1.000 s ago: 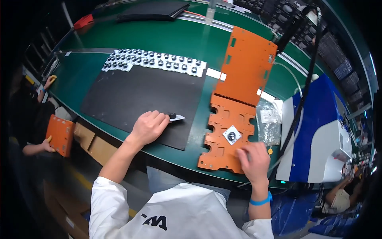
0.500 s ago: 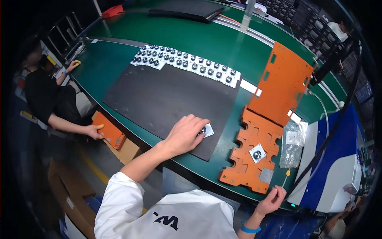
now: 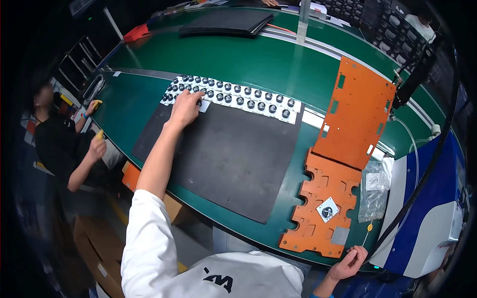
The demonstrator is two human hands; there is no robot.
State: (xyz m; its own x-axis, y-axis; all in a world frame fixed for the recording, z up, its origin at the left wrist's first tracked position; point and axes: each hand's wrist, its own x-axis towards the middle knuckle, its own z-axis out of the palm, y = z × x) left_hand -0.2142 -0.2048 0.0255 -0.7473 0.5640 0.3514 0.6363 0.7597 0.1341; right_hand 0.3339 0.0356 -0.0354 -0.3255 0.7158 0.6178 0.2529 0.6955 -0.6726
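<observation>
My left hand (image 3: pixel 185 111) reaches to the left end of the nearest row, its fingers closed on a small white square plate (image 3: pixel 204 106) with a black round dome. The hand partly covers that plate and its neighbours. Rows of matching domed plates (image 3: pixel 261 106) run along the far side of a black mat (image 3: pixel 223 159). Down at the right, my right hand (image 3: pixel 349 263) has its fingers curled together beside the orange fixture (image 3: pixel 318 221). A thin stick with a yellow round end (image 3: pixel 369 227) rises by its fingertips; whether they grip it is unclear.
On the fixture lie one domed plate (image 3: pixel 327 210) and a grey square (image 3: pixel 340 235); its orange lid (image 3: pixel 354 111) stands raised. A clear bag (image 3: pixel 372 193) and a blue-and-white machine (image 3: pixel 427 213) are at the right. Black sheets (image 3: pixel 223 24) lie far off. A co-worker (image 3: pixel 62 129) sits left.
My left hand has moved from the mat's near right to the far left row, carrying the domed plate. My right hand stays near the fixture. The co-worker's nearer hand has risen off an orange panel.
</observation>
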